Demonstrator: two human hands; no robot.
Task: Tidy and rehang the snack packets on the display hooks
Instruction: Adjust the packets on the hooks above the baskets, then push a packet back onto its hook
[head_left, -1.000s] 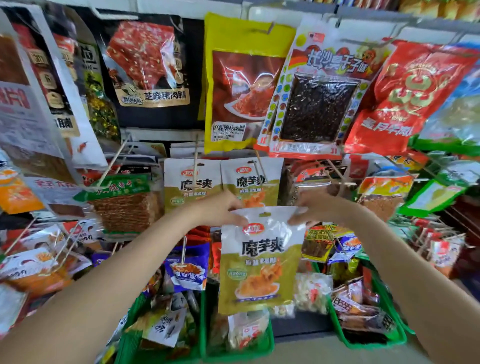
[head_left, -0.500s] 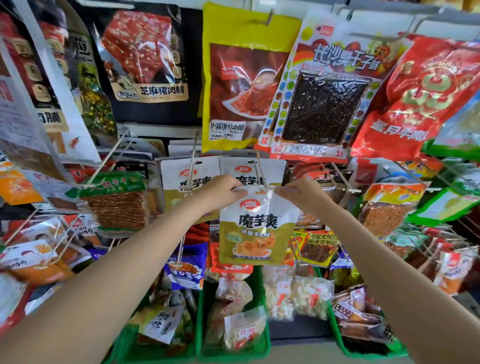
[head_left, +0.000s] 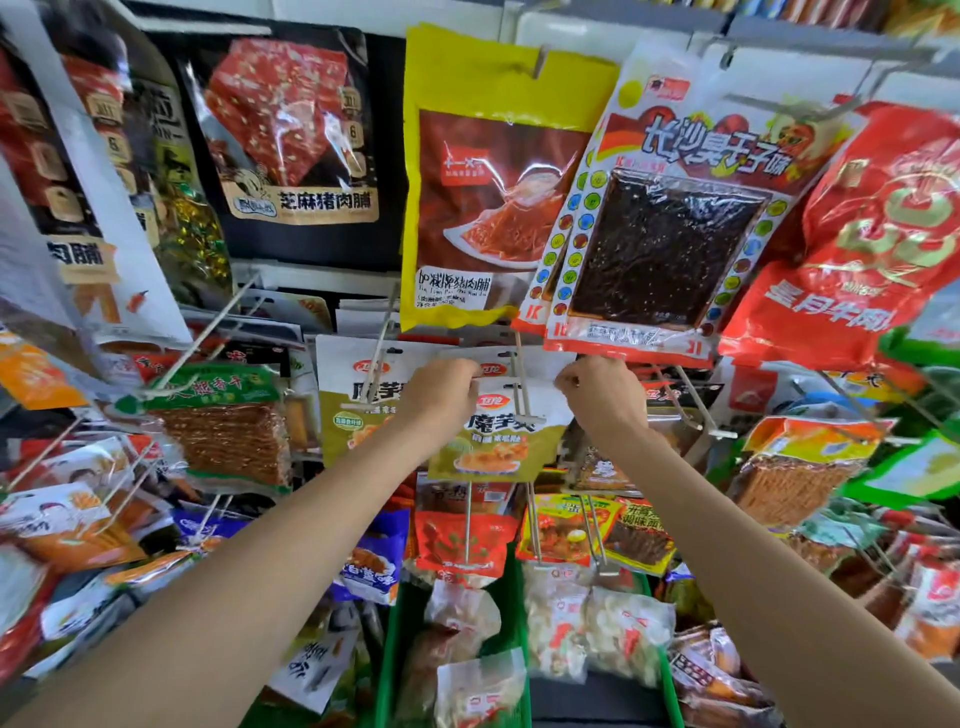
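I see L hand and R hand each pinching a top corner of the white-green packet, its top edge on the hook. Tight room: yellow bag edge just above, matching packet beside.

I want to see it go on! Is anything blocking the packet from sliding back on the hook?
Nothing visible blocks it. Both hands pinch the white-and-olive packet at its top corners, and the hook crosses its top middle.

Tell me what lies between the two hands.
In the head view, between the left hand and right hand lie the white-and-olive packet's top edge and the metal display hook.
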